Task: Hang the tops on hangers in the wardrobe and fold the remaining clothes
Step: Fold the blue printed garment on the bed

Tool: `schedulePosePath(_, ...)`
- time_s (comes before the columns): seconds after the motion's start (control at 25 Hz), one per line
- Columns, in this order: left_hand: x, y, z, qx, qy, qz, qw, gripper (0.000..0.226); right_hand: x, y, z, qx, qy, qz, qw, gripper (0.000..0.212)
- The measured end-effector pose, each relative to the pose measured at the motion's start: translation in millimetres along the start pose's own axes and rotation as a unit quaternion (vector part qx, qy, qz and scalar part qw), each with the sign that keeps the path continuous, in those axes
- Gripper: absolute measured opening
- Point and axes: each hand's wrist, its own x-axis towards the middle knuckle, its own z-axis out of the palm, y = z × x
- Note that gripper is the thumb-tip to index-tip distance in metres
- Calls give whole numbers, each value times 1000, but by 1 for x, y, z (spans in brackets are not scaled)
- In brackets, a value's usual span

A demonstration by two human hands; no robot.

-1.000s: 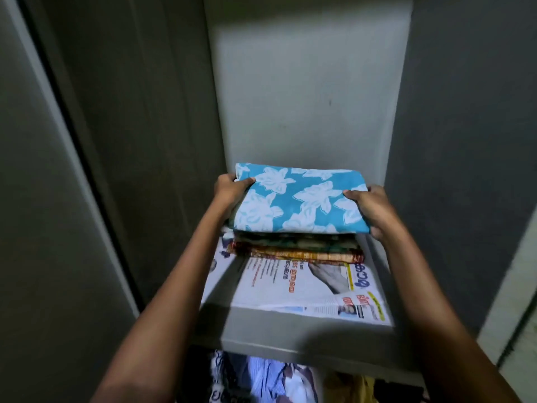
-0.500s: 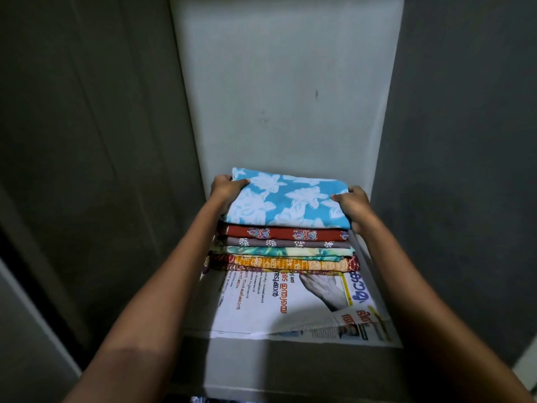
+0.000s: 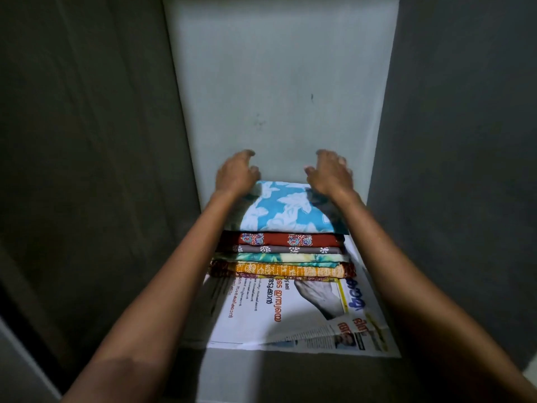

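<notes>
We are seeing the blue cloth (image 3: 286,209) lying atop the stack (image 3: 286,257) at frame centre, long axis running left to right, fold facing us. Our left hand (image 3: 236,175) and right hand (image 3: 329,174) are hovering loosely curled, holding nothing. A stray brush risks skewing it over the newspaper (image 3: 296,312).

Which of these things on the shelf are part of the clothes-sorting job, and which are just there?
Part of the job: blue flowered cloth on top, folded stack beneath it, left hand, right hand.

Just there: newspaper lining the shelf, wardrobe back wall.
</notes>
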Motion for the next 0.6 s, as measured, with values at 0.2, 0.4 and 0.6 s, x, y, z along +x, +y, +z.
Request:
schedulePosePath(0.2, -29, -5, 57, 164, -229, 15, 960, 53, -18, 6, 71, -102, -217, -36, 970, 54)
schedulePosePath(0.4, -39, -9, 63, 210, -166, -24, 963, 63, -18, 8, 74, -118, -197, -36, 973, 57)
schedulePosePath(0.6, -45, -7, 66, 252, -138, -34, 957, 70, -23, 6, 76, -140, -171, 32, 975, 78)
